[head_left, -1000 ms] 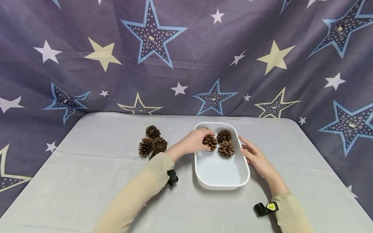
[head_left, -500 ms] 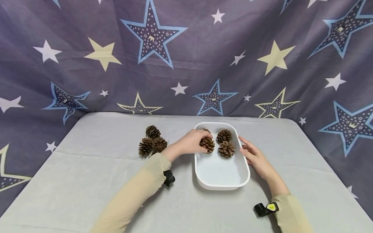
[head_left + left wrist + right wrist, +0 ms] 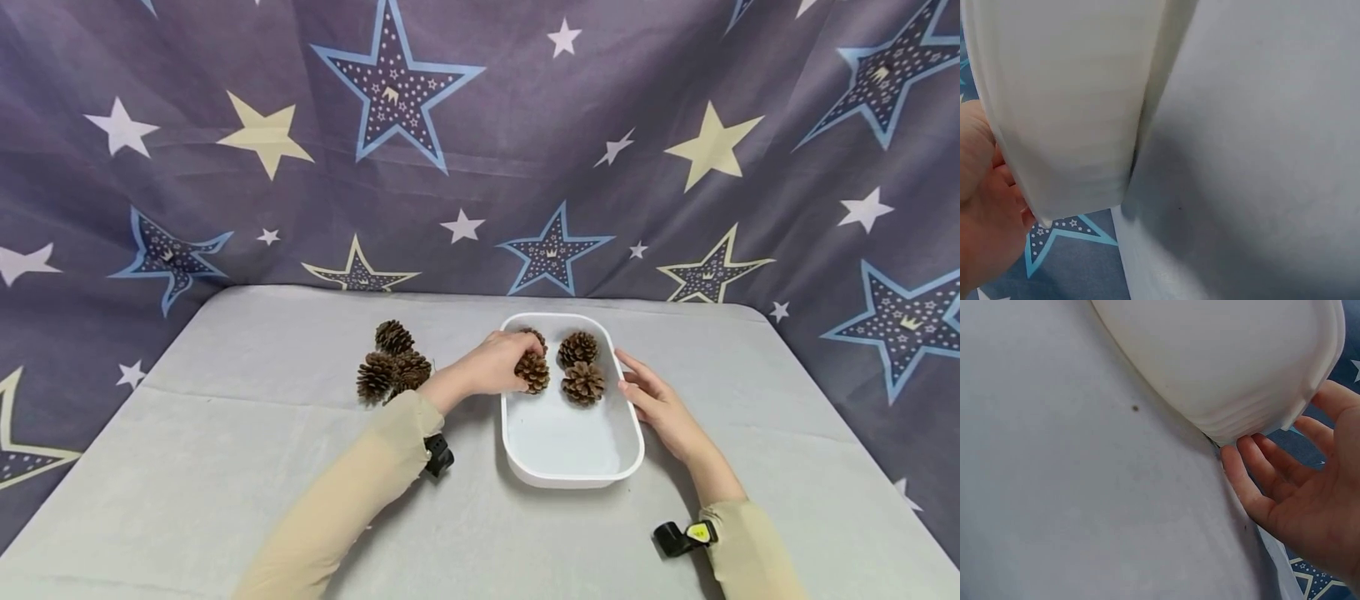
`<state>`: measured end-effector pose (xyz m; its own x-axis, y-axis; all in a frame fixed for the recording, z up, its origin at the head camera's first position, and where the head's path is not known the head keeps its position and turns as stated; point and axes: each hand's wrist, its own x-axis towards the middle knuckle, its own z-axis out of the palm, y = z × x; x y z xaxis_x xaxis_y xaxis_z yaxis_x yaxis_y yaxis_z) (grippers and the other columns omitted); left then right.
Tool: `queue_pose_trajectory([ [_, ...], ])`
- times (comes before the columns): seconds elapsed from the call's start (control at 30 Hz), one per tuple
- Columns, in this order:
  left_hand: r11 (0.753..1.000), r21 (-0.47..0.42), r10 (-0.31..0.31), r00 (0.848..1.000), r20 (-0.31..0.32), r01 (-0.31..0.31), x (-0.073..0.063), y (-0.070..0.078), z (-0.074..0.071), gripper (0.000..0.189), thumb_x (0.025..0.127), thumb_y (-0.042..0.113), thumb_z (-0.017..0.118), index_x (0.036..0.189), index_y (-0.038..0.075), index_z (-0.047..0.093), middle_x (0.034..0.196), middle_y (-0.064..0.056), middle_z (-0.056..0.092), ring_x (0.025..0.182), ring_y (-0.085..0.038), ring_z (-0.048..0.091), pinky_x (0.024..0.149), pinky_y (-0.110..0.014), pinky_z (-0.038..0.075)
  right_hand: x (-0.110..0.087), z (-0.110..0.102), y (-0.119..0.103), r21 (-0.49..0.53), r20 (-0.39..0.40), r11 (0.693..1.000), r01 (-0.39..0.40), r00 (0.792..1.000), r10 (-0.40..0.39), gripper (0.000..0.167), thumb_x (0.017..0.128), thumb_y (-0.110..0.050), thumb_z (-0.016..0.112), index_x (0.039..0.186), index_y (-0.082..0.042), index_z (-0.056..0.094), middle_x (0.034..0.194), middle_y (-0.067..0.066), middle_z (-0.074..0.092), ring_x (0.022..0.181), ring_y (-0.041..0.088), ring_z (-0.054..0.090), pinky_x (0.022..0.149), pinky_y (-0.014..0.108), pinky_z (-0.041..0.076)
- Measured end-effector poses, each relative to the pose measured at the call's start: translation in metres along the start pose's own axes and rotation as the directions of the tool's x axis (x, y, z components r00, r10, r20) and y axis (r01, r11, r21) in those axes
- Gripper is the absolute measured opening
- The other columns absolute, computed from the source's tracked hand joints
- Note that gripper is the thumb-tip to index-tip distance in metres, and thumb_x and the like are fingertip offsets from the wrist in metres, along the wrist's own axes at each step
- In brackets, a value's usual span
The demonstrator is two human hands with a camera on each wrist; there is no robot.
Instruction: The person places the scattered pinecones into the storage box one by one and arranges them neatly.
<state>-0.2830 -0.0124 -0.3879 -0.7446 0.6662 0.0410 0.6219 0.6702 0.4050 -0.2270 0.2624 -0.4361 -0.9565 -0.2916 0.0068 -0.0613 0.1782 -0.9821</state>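
A white tray (image 3: 573,482) sits on the grey table. My left hand (image 3: 519,360) reaches over its left rim and grips a brown pine cone (image 3: 533,372) low inside the tray. Two more cones (image 3: 578,347) (image 3: 583,382) lie at the tray's far end, and part of another (image 3: 535,335) shows behind my fingers. My right hand (image 3: 637,385) rests with straight fingers against the tray's right wall. In the left wrist view my left hand (image 3: 985,206) is beside the tray wall (image 3: 1072,125). The right wrist view has my right hand (image 3: 1297,494) touching the tray's underside edge (image 3: 1222,356).
A pile of several pine cones (image 3: 390,364) lies on the table left of the tray. A star-patterned cloth (image 3: 480,150) hangs behind the table. The table's grey cover (image 3: 225,467) stretches to both sides and toward me.
My left hand has shifted the held cone slightly left, toward the tray's left wall. My right hand has stayed against the tray.
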Motion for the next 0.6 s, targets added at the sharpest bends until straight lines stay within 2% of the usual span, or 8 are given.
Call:
queue_pose_trajectory([
  [0.2,1.000,0.006,-0.002,1.000,-0.018,0.002,-0.0004,0.0013,0.0005,0.050,0.070,0.016,0.075,0.114,0.011,0.053,0.120,-0.004,0.056,0.117,-0.019,0.047,0.108,-0.037,0.026,-0.0005,0.0010,-0.0026,0.013,0.005,1.000,0.000,1.000,0.000,0.055,0.096,-0.019,0.043,0.145,-0.009,0.019,0.127,0.027,0.035,0.096,0.005,0.056,0.077,0.024,0.052],
  [0.47,1.000,-0.019,-0.020,0.999,-0.025,0.020,-0.0027,0.0014,-0.0010,0.045,0.076,0.029,0.072,0.113,0.012,0.055,0.119,-0.003,0.057,0.114,-0.019,0.049,0.106,-0.037,0.028,-0.0008,0.0012,-0.0030,0.013,0.002,1.000,0.002,1.000,-0.002,0.055,0.097,-0.019,0.043,0.145,-0.009,0.019,0.127,0.028,0.035,0.096,0.006,0.056,0.077,0.024,0.052],
  [0.6,1.000,-0.001,-0.016,0.999,-0.039,0.016,-0.0032,0.0019,-0.0018,0.041,0.077,0.026,0.071,0.111,0.011,0.056,0.116,-0.003,0.059,0.111,-0.020,0.052,0.104,-0.036,0.032,-0.0006,0.0006,-0.0019,0.011,0.003,1.000,0.004,1.000,-0.004,0.055,0.097,-0.021,0.043,0.145,-0.009,0.020,0.126,0.026,0.035,0.097,0.007,0.056,0.077,0.024,0.052],
])
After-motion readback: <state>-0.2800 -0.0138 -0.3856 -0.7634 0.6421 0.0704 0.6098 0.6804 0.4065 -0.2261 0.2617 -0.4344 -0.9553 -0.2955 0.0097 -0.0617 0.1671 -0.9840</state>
